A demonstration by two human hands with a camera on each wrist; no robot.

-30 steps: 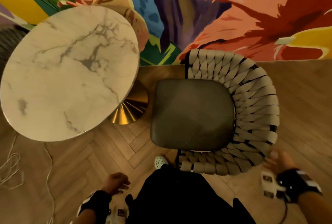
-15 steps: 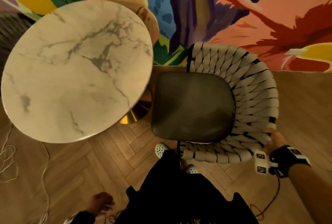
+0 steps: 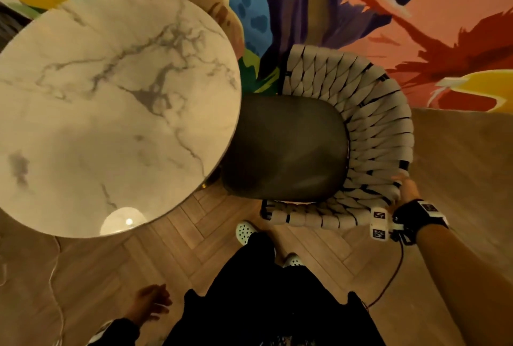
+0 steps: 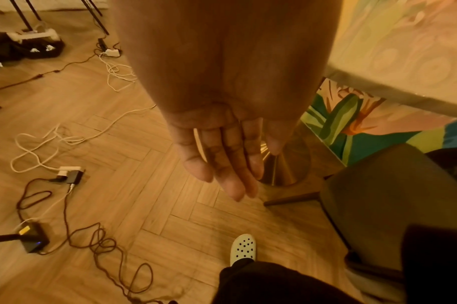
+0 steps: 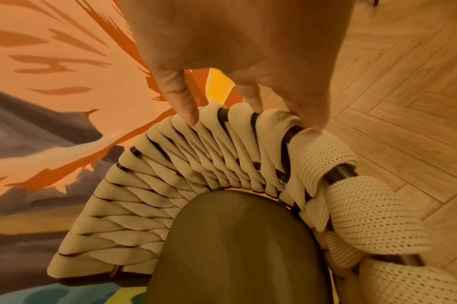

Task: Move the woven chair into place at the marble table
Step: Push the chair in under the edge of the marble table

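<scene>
Gripping woven chair (image 3: 369, 134); no legible writing

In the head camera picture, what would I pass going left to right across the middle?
Marble table → dark seat cushion → woven chair back → right hand on its rim → wooden floor.

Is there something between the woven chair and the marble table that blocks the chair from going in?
Nothing visible does. The woven chair already has its seat edge under the marble table rim; the gold table base stands nearby, under the table. The right hand grips the backrest.
</scene>
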